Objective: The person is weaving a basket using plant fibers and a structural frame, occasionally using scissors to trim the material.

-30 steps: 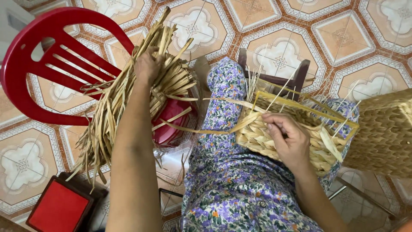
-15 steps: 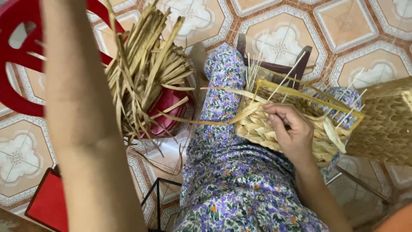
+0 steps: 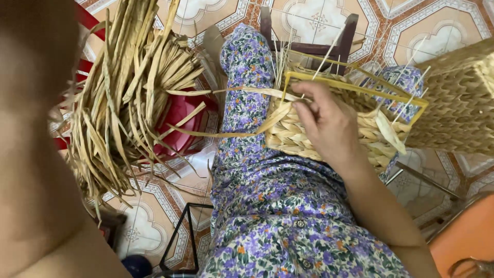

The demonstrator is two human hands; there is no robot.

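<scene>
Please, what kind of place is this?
Probably a home floor used for basket weaving: patterned floor tiles, a bundle of dried leaf strips on a red plastic chair, and a half-woven basket under the right hand.

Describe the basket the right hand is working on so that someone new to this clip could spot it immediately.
Start from the flowered purple lap filling the lower middle. On its knee, under the right hand, sits the half-woven basket: pale plaited straw around a yellow wire frame, loose strips trailing left. Unlike the finished woven basket to its right, its frame stands bare on top.
</scene>
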